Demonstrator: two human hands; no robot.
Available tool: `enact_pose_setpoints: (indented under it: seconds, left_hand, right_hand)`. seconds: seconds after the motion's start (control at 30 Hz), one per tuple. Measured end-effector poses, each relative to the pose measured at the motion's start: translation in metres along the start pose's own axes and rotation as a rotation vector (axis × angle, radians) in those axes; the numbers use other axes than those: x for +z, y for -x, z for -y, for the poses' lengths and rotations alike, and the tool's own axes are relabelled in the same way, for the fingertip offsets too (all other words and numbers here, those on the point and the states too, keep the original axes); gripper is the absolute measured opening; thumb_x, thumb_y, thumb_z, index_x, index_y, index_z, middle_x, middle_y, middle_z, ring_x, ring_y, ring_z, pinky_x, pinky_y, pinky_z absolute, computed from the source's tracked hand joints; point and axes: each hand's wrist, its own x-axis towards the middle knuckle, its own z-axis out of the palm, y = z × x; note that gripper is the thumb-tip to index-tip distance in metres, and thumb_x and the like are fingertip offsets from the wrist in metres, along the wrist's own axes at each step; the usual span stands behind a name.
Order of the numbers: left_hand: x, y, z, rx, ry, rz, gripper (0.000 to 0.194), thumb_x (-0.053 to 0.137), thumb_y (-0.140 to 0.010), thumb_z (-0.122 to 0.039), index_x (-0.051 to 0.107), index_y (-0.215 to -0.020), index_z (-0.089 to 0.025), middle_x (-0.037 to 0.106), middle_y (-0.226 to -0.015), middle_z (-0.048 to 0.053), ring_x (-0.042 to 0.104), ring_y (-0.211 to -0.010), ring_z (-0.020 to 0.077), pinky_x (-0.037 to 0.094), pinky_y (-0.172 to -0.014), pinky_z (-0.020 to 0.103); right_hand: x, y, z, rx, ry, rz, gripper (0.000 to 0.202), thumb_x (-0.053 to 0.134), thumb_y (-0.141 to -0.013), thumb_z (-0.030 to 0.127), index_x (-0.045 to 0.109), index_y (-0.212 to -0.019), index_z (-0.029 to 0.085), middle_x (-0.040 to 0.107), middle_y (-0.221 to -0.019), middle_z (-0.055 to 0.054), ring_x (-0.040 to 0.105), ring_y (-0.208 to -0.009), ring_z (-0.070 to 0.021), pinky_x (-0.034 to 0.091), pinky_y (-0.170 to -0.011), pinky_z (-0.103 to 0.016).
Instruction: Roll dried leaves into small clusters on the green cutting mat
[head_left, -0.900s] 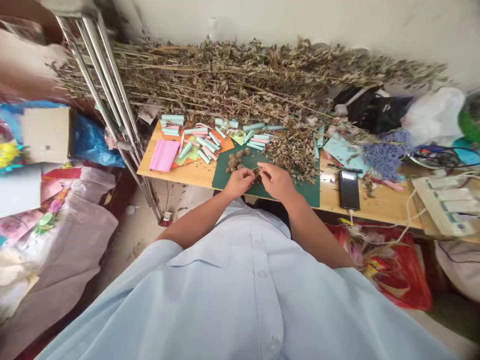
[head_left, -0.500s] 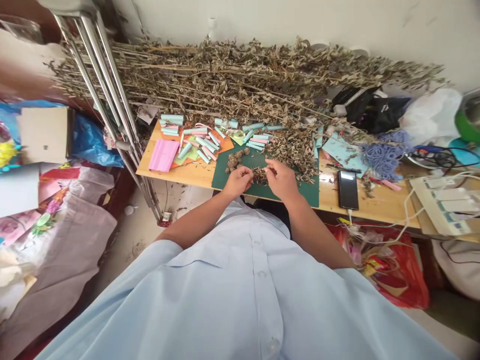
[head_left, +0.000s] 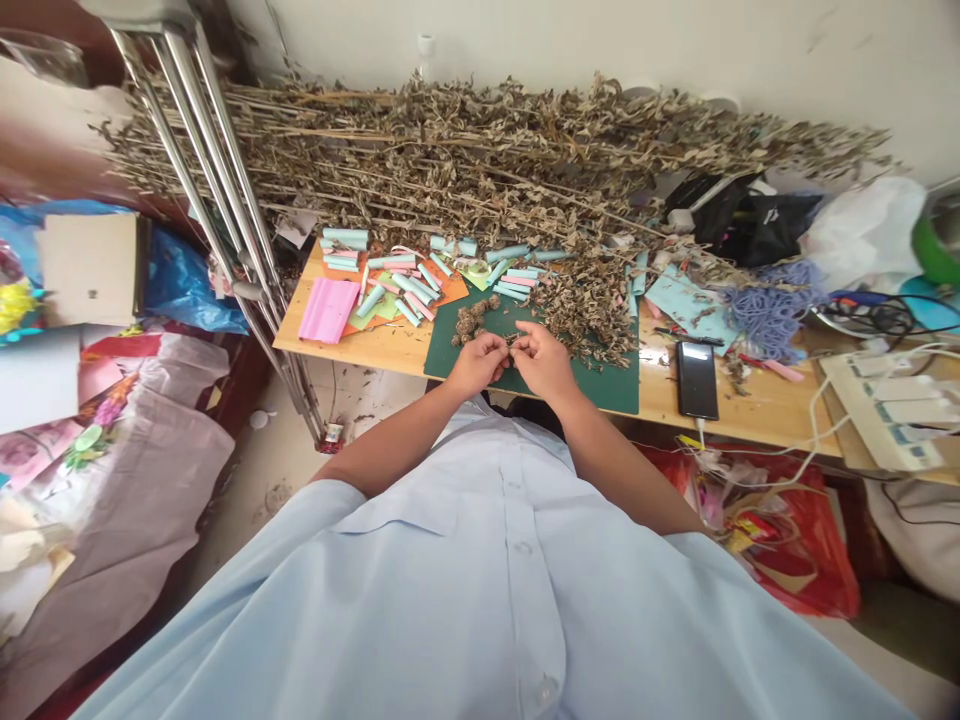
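My left hand is closed in a pinch over the near edge of a dark green mat. Fingertip to fingertip with it, my right hand is also pinched. Between them some dried plant seems to be held, mostly hidden by the fingers. Just beyond my left hand lies a small clump of dried plant balls. A loose heap of dried leaves covers the mat's right part, beyond my right hand.
Long dried plant stalks span the table's back. Rolled coloured papers and a pink sheet lie left. At right are a phone with a cable, blue cord and a power strip. Metal crutches lean at the left.
My right hand has moved left and come together with my left hand, whose place is nearly the same. The dried plant that showed between the hands is now mostly covered.
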Motion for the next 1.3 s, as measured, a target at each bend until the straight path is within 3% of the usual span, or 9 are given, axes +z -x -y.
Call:
enact_pose_setpoints:
  seconds: [0.27,0.6,0.8,1.3]
  left_hand:
    - [0.001,0.000,-0.002,-0.020,0.000,-0.006,0.014,0.062,-0.085,-0.028,0.055,-0.085,-0.017,0.062,-0.067,-0.002,0.050,-0.044,0.0054,0.032,-0.042,0.018]
    - [0.002,0.001,-0.003,-0.061,0.030,-0.029,0.012,0.062,-0.084,-0.027,0.054,-0.084,-0.017,0.062,-0.066,-0.002,0.049,-0.042,0.0056,0.030,-0.041,0.018]
    - [0.003,0.002,-0.007,-0.068,0.005,-0.028,0.015,0.062,-0.085,-0.030,0.055,-0.084,-0.017,0.061,-0.065,-0.002,0.049,-0.042,0.0055,0.031,-0.041,0.019]
    - [0.000,0.000,-0.001,-0.013,-0.064,0.018,0.016,0.065,-0.082,-0.028,0.059,-0.089,-0.015,0.062,-0.070,-0.002,0.050,-0.047,0.0051,0.035,-0.045,0.019]
  right_hand:
    - [-0.003,0.002,0.008,-0.002,0.045,-0.005,0.050,0.057,-0.081,0.023,0.057,-0.131,0.019,0.069,-0.084,-0.001,0.063,-0.069,-0.0167,0.054,-0.072,-0.033]
    - [-0.015,-0.002,0.003,0.028,0.153,-0.135,0.041,0.059,-0.085,0.029,0.061,-0.125,0.021,0.074,-0.093,-0.004,0.063,-0.065,-0.0165,0.055,-0.074,-0.036]
    - [-0.007,0.000,-0.002,0.042,0.034,-0.068,0.039,0.061,-0.086,0.031,0.062,-0.123,0.022,0.076,-0.101,-0.006,0.068,-0.070,-0.0173,0.057,-0.072,-0.036]
    - [-0.005,0.001,0.004,0.070,-0.061,-0.061,0.046,0.060,-0.081,0.029,0.061,-0.125,0.018,0.071,-0.084,-0.002,0.064,-0.068,-0.0167,0.055,-0.068,-0.033]
